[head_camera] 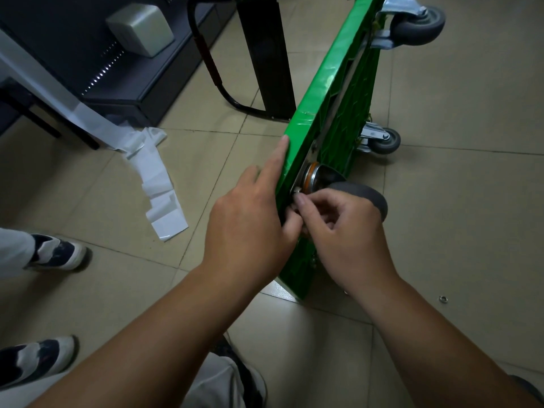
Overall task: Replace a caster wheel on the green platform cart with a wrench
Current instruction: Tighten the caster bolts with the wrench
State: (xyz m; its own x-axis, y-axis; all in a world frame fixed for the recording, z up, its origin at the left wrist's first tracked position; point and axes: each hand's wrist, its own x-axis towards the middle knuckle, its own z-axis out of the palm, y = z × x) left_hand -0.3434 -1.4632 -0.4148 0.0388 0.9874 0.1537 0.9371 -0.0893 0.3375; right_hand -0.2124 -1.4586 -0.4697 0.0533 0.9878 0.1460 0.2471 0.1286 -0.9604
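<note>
Closest are two bare arms, a knee in grey trousers, and a pair of dark and white shoes (56, 251) on the left. The tiled floor (459, 216) lies under everything.

The left hand (250, 219) holds the near edge of the green cart (321, 107). Its first finger lies straight along the edge and its thumb is tucked in on the under side. The other fingers are bent, and I cannot see their tips.

The right hand (338, 228) is just beside it, touching it. Its fingers (301, 200) are curled and pinch a small metal part (296, 192) at the shiny plate of the near caster wheel (365, 197). The part is too small to tell what it is.

The cart stands up on its long edge, with its under side facing right. The grey wheel sticks out just past the right hand.

A small metal ring (443, 298) lies on the floor to the right, well apart from the cart.

A strip of white paper (159, 187) lies on the floor to the left.

Further along the cart are a second wheel (386, 141) and a third wheel (418, 25). The black cart handle (212, 69) curves behind the cart, beside a black post (265, 54). A grey box (141, 28) sits on a dark shelf (123, 83) at the back.
</note>
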